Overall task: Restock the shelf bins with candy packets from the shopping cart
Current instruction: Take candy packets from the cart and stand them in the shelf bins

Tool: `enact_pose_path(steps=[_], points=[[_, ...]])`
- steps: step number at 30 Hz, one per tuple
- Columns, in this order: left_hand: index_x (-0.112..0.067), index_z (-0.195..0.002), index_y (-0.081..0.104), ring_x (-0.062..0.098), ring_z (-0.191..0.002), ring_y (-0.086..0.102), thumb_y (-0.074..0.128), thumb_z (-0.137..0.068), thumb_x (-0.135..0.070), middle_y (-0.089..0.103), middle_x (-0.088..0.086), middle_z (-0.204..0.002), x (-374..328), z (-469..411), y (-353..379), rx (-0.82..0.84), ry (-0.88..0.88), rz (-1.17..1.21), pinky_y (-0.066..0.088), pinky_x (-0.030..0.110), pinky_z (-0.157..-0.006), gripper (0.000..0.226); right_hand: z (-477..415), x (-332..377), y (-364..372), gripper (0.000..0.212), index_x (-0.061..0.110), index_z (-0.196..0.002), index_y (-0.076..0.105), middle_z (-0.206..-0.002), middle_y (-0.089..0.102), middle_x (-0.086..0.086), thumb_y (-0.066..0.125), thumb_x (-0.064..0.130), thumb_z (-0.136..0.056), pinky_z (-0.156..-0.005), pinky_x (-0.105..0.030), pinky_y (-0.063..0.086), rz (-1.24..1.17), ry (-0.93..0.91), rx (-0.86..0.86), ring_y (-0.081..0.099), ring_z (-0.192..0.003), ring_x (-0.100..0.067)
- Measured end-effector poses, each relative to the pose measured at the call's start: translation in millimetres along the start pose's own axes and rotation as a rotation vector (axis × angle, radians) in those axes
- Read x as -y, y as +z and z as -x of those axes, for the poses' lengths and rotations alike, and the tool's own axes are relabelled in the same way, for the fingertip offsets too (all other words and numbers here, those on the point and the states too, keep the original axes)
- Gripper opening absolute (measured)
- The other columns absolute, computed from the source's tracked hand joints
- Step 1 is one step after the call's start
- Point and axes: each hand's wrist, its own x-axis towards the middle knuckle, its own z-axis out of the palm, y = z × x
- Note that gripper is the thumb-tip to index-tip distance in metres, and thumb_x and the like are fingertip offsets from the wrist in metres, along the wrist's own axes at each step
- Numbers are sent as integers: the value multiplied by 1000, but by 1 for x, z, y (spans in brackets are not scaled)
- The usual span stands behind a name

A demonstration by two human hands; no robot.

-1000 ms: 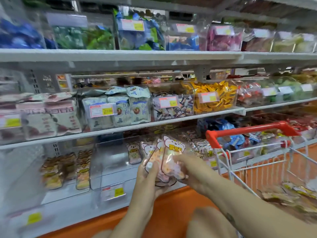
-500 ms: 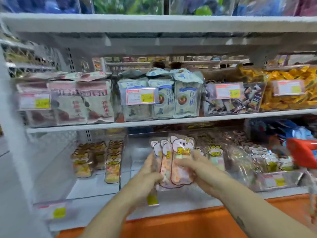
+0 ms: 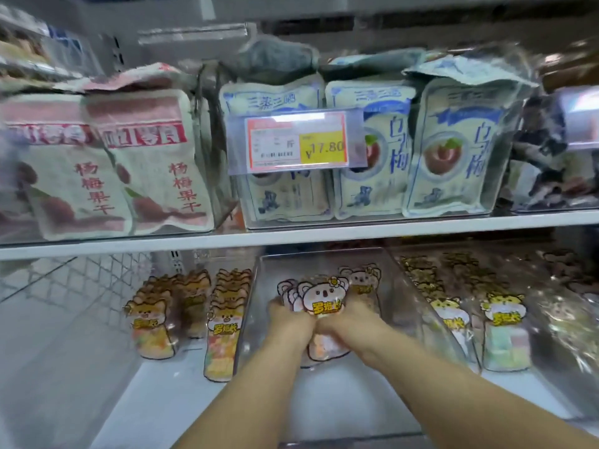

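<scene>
Both hands are inside the middle clear bin (image 3: 340, 392) on the lower shelf, and together they make one grip. The left hand (image 3: 290, 322) and the right hand (image 3: 350, 324) are clamped from either side on a small stack of koala candy packets (image 3: 324, 299), fingers curled round its edges. I judge that squeezing from both flanks serves to hold several slippery pouches upright and face-forward as one block. That way they can be stood in the bin as a row instead of toppling. The stack's lower end sits low in the bin; with the blur, I cannot tell whether it touches the floor.

Just behind the grip, a little to its right, another koala packet (image 3: 363, 280) stands upright, and the stack seems meant to join it. Left of the grip, beyond the bin wall, orange packets (image 3: 223, 325) stand in files. Right of it, pale packets (image 3: 504, 322) face outward likewise. The shopping cart is out of view. The grip should open only once the stack leans against that rear packet.
</scene>
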Motion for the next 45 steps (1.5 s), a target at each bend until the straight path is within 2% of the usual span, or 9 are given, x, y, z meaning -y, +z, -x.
enact_pose_path(steps=[5,7,10,13,19,26,31,35,45], points=[[-2,-116,59,45,-88,70,61,-57,-15,67,30,-108,74,-155,28,-69,-40,7,58,63,-71,61,-41,-11,17,62,9,-123,59,-95,64,-2,73,15,-62,-70,-25,50,89,97,-44,60,-88,-17],[-4,-106,65,39,-73,71,67,-64,-19,71,26,-96,71,-156,31,-99,-22,25,61,54,-61,44,-50,-17,20,63,11,-130,51,-104,61,-6,62,15,-69,-80,-32,51,159,54,-108,58,-94,-22],[-7,-113,63,35,-89,69,68,-80,-13,70,17,-97,35,-104,27,-83,56,13,60,45,-80,33,-62,-26,19,73,15,-138,42,-119,62,-15,54,17,-66,-97,-47,49,263,-1,-219,58,-111,-35],[-16,-124,51,32,-102,65,66,-80,0,66,14,-117,28,-85,30,18,65,-12,55,41,-92,50,-65,-33,15,67,22,-142,37,-128,58,-14,58,17,-79,-99,-40,46,367,72,-272,54,-117,-35],[-32,-119,40,21,-93,65,57,-82,6,64,-3,-100,23,-68,33,114,61,-25,60,42,-84,56,-55,-33,10,60,18,-140,34,-145,32,-18,62,20,-87,-107,-39,36,460,206,-321,34,-133,-39],[-33,-135,38,19,-111,59,60,-81,10,61,-1,-125,31,-68,30,222,196,-98,54,42,-97,72,-54,-38,3,52,21,-130,46,-125,57,-10,66,21,-82,-95,-36,48,475,118,-303,53,-118,-37],[-40,-139,30,18,-87,63,51,-66,9,65,7,-115,35,-74,30,247,213,-136,56,33,-58,91,-57,-40,5,59,20,-129,48,-110,61,-11,71,18,-74,-82,-40,54,387,34,-374,58,-103,-36],[-40,-150,19,23,-106,65,54,-51,1,63,4,-124,47,-88,31,242,202,-106,61,47,-82,112,-49,-32,3,42,20,-116,51,-111,56,-6,65,11,-77,-79,-33,45,357,40,-425,48,-104,-30],[-37,-156,-13,26,-110,62,74,-85,-22,47,6,-141,52,-96,34,154,211,-336,50,26,-76,114,-24,-21,-33,32,2,-118,49,-108,62,-16,53,-4,-87,-75,-30,43,306,127,-549,60,-107,-36]])
